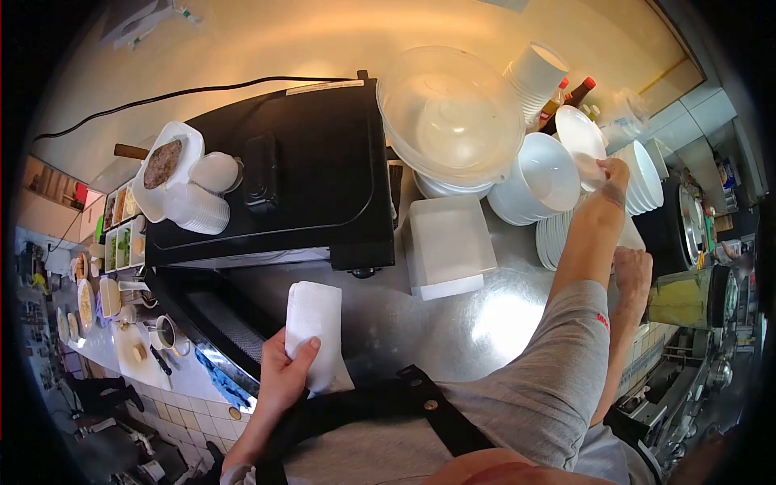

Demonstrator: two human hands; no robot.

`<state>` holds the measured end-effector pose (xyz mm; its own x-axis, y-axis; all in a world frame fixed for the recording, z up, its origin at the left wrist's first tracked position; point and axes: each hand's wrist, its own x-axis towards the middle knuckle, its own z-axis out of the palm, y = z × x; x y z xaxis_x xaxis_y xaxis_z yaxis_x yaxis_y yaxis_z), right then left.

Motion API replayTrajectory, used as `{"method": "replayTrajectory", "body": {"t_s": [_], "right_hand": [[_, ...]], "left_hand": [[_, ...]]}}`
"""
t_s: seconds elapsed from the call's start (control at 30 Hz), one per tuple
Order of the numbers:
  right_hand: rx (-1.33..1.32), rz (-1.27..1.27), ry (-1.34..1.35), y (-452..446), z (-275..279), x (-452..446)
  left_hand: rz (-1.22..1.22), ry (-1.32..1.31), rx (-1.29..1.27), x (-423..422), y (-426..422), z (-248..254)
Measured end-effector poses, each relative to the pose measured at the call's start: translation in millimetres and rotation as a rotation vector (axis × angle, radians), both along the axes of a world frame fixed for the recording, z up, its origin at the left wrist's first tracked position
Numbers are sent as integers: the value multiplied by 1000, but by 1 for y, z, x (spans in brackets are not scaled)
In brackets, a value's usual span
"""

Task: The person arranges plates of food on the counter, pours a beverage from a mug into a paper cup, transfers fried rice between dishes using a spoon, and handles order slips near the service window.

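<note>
Left hand (283, 370) with white folded bundle (314, 323); right hand (614, 179) at white dish (580, 133).
The bundle's lower part is partly covered by the thumb; its material cannot be determined. Bottles (577, 92), right of the black appliance (323, 153), are partly hidden behind the dish. Another person's hand (633, 271), also right of the appliance, has its forearm partly covered by the wearer's sleeve (558, 347). Atop the appliance, a white tray (191, 144) carries a brown patty (164, 162), beside stacked clear cups (196, 210). Right of the appliance, a large clear bowl (428, 89) rests over white bowls (453, 187). The bundle stands in front of the appliance, within the left grip, which is closed around it. The right grip meets the dish's rim; whether it is closed cannot be told.
</note>
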<state>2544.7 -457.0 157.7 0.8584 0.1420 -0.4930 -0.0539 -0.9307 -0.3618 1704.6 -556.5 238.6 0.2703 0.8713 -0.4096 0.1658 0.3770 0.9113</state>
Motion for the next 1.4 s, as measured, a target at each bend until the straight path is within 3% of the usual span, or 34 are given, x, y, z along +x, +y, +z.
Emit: {"method": "replayTrajectory", "body": {"t_s": [0.13,0.23,0.27,0.33,0.37,0.43,0.53,0.67,0.8,0.83,0.9,0.93,0.97,1.0,1.07,1.13,1.23,1.3,1.4], "right_hand": [[371,-55,-34,-21,20,-26],[785,-213,151,-16,35,-29],[765,-38,103,-14,37,-12],[674,212,-168,0,46,21],[475,275,-448,7,55,13],[204,143,-895,12,86,-41],[339,-89,-1124,5,138,-115],[663,-127,-1079,-37,188,-218],[1096,137,-860,-109,184,-364],[1083,169,-772,-126,181,-414],[1141,186,-439,-149,169,-513],[1125,255,-282,-154,140,-519],[970,657,-514,-158,89,-498],[1006,548,-316,-163,88,-576],[920,743,-200,-165,44,-640],[857,752,-120,-158,-22,-684],[972,642,260,-144,-116,-729],[981,588,398,-140,-141,-756],[861,641,197,-131,-151,-778]], "left_hand": [[9,-23,-27,-1,-2,0],[-23,-23,5,-4,-4,1],[-52,2,49,-6,-5,0],[-99,63,127,-12,-8,0],[-162,119,210,-18,-8,0],[-196,98,269,-27,-15,-5],[-261,163,293,-48,-26,-9],[-340,160,311,-82,-41,-1],[-475,175,324,-122,-60,2],[-514,194,338,-132,-63,2],[-564,255,341,-156,-69,5],[-594,291,345,-168,-71,5],[-620,324,352,-178,-73,4],[-606,338,372,-187,-76,1],[-503,354,333,-199,-85,2],[-360,338,311,-205,-93,7],[-158,214,285,-210,-100,-20],[-44,-34,184,-208,-95,-43],[85,-265,85,-198,-79,-68]]}}
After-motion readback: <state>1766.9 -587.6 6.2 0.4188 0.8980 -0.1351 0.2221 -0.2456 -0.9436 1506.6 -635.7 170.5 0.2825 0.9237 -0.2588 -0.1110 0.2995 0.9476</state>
